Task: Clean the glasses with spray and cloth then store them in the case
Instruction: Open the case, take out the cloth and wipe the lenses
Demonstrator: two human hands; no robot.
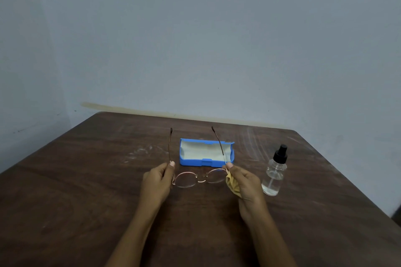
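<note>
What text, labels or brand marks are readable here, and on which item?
None readable.
Spray bottle: clear, black pump top, no label visible.
Blue case: open, plain shell and pale lining, no print visible.
Glasses: any marking on the thin temples is too small to tell.
Yellow cloth: bunched in the right hand, no print visible.
Table: pale smudges only.

Plain, bare room: scuffed brown wooden table (86,180) against an unadorned grey-blue wall (195,39)

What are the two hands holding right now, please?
Left hand: closed on the glasses.
Right hand: closed on the glasses and the yellow cloth.
</note>
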